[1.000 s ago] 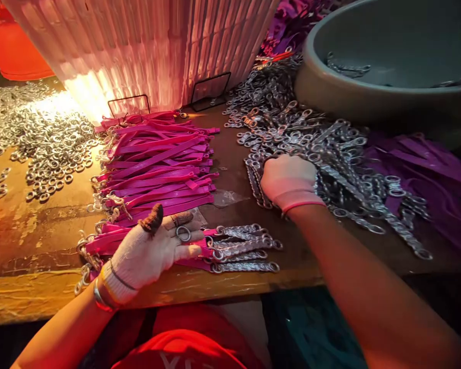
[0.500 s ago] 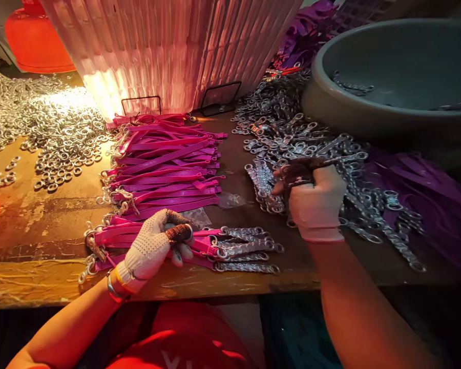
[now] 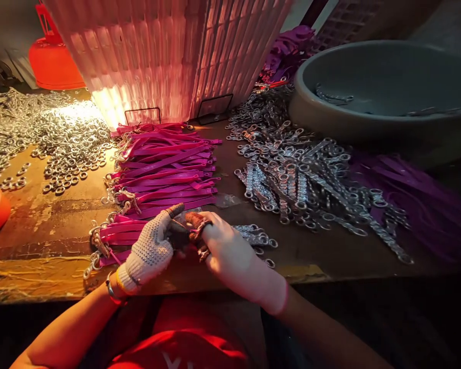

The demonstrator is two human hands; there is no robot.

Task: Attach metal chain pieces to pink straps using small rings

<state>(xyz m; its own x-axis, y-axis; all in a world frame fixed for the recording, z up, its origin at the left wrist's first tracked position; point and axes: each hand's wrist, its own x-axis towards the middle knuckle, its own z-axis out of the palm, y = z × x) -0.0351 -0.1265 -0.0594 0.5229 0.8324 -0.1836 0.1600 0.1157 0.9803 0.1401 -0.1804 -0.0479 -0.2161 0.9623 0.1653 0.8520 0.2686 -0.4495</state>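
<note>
Knit-gloved hands (image 3: 149, 252) among flat magenta straps (image 3: 163, 175) and ridged silvery chains (image 3: 302, 189)

Worktable (image 3: 61, 220), wooden, worn surface. Clock centred mid-table. At nine: orange bowl (image 3: 2, 218). Ten: loose metal rings (image 3: 75, 136), heaped; pink straps (image 3: 169, 171), nearer centre. Eleven: corrugated sheet (image 3: 153, 61), upright. Three: metal chain pieces (image 3: 288, 177), piled; purple straps (image 3: 415, 200), farther out.

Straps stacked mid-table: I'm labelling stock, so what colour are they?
The straps look bright magenta-pink, seen best in the head view.
</note>
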